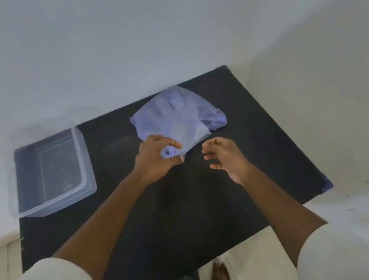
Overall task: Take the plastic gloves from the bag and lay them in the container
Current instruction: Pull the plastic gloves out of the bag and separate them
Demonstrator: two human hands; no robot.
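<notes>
Plastic bag (pixel 178 114) is lying on the black counter (pixel 188 200) right of the container (pixel 49 172), its neck pointing toward the person, the left hand (pixel 157 159) pinching that neck while the right hand (pixel 225 157), empty and half-curled, is hovering just beside it.

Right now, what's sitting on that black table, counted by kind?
Bag: 1, gripped by the left hand
Container: 1, clear, nothing visible inside
Loose gloves: 0 visible
Total: 2
</notes>
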